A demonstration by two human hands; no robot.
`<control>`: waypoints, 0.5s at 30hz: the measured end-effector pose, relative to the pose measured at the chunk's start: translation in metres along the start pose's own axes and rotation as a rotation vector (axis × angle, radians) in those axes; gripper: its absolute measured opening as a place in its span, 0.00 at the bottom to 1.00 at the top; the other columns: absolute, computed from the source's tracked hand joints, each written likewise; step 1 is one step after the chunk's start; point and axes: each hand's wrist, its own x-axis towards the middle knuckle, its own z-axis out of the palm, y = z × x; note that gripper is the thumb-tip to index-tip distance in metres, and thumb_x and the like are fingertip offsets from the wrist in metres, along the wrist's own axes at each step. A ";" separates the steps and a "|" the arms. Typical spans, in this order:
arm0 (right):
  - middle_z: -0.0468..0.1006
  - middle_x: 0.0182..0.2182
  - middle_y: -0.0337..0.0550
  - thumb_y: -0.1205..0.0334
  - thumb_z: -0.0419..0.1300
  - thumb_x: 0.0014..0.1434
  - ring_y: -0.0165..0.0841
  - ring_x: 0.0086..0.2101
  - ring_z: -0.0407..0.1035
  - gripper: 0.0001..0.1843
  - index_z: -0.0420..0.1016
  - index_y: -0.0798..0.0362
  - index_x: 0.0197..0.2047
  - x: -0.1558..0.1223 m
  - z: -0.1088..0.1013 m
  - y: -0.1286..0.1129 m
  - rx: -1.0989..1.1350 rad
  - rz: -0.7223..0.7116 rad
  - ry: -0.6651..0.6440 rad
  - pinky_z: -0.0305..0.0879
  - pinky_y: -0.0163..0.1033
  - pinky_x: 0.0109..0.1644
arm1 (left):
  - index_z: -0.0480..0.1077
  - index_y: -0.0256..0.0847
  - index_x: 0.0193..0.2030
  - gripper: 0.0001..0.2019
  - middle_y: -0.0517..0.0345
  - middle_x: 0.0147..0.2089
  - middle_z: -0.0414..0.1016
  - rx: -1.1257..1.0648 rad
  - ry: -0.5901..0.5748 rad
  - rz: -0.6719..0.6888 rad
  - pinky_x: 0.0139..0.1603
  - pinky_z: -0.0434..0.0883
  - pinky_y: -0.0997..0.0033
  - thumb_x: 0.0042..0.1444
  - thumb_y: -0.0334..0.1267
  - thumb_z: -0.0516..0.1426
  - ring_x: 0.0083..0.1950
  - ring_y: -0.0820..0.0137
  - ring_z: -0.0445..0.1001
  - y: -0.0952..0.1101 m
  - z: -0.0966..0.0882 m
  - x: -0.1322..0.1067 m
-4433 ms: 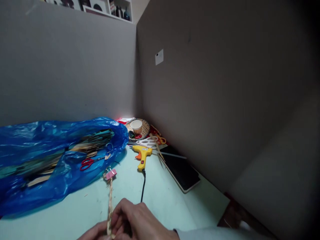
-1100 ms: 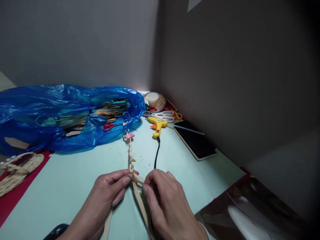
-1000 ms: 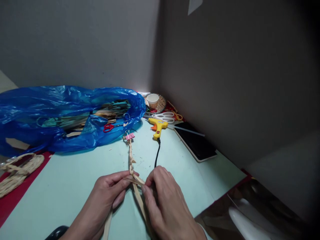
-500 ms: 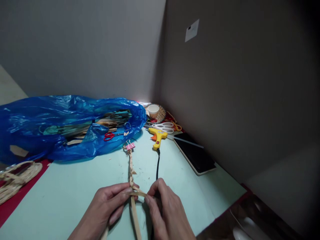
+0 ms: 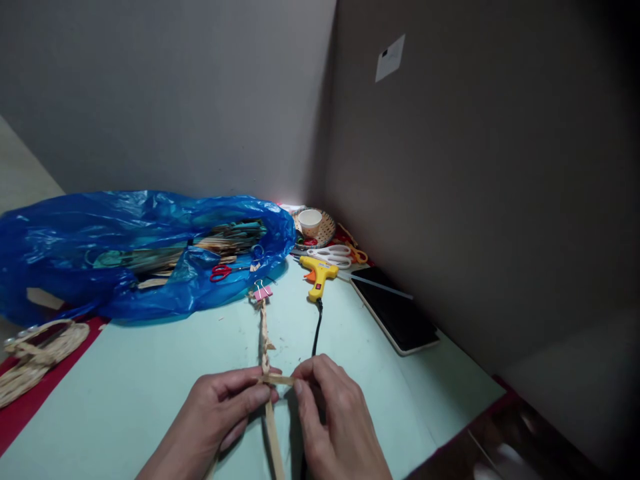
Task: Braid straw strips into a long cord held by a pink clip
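Note:
A narrow braid of pale, flat plant strips runs toward me from a pink binder clip on the table. My left hand is closed on the braid's near end, thumb on top and fingers beneath. Between thumb and forefinger, my right hand pinches one strip that crosses sideways from the braid. Another loose strip hangs down toward me between the hands. Part of a further strip shows below my left wrist, mostly hidden.
A blue plastic bag with dried strips and red-handled scissors lies at the left. Beyond my hands are a yellow glue gun with a black cord, white-handled scissors, a cup and a tablet. Coiled braid sits far left.
The crossing strip is now more level and lies higher against the braid, with my left thumb shifted just below it. The view has turned slightly left.

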 end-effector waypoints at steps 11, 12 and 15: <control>0.68 0.29 0.41 0.72 0.49 0.61 0.36 0.31 0.64 0.07 0.64 0.52 0.35 -0.003 0.002 -0.005 -0.163 -0.237 0.116 0.54 0.41 0.37 | 0.80 0.36 0.32 0.15 0.69 0.16 0.56 0.183 0.138 0.018 0.18 0.45 0.80 0.49 0.48 0.65 0.19 0.80 0.43 0.009 0.009 -0.012; 0.68 0.29 0.41 0.72 0.49 0.61 0.36 0.31 0.63 0.07 0.65 0.52 0.35 -0.003 0.001 -0.004 -0.180 -0.276 0.114 0.53 0.41 0.36 | 0.79 0.35 0.30 0.15 0.69 0.16 0.55 0.171 0.141 0.014 0.18 0.46 0.80 0.49 0.48 0.65 0.20 0.80 0.44 0.009 0.011 -0.012; 0.67 0.28 0.42 0.73 0.51 0.59 0.35 0.30 0.60 0.07 0.66 0.53 0.34 -0.002 -0.003 -0.002 -0.269 -0.402 0.096 0.51 0.40 0.34 | 0.75 0.35 0.25 0.14 0.66 0.19 0.60 0.115 0.134 -0.015 0.21 0.51 0.81 0.44 0.45 0.67 0.22 0.79 0.52 0.010 0.015 -0.011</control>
